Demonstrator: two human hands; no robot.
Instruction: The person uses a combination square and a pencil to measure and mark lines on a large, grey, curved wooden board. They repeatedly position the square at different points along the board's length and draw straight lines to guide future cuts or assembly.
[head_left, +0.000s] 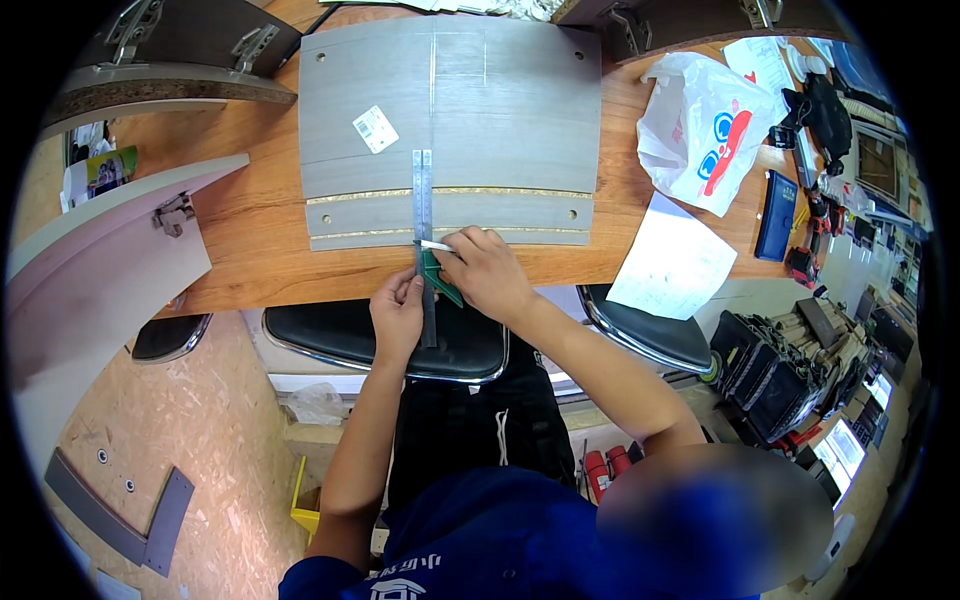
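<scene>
pressing the green-headed square [422,205] firmly to the near edge of the grey panel [365,80] should, i judge, let the white pen [435,245] run true. from here i see the square reaching ahead between the hands: the left hand [398,308] grasps it near the head, the right hand [487,275] pinches the pen. beyond both, the panel lies on the surface [250,245].

Left of centre near the top, you have a white label [375,130] with a barcode on the grey panel [370,75], its print too small to read; near the bottom, white lettering [405,588] marks the blue shirt [470,525].
</scene>
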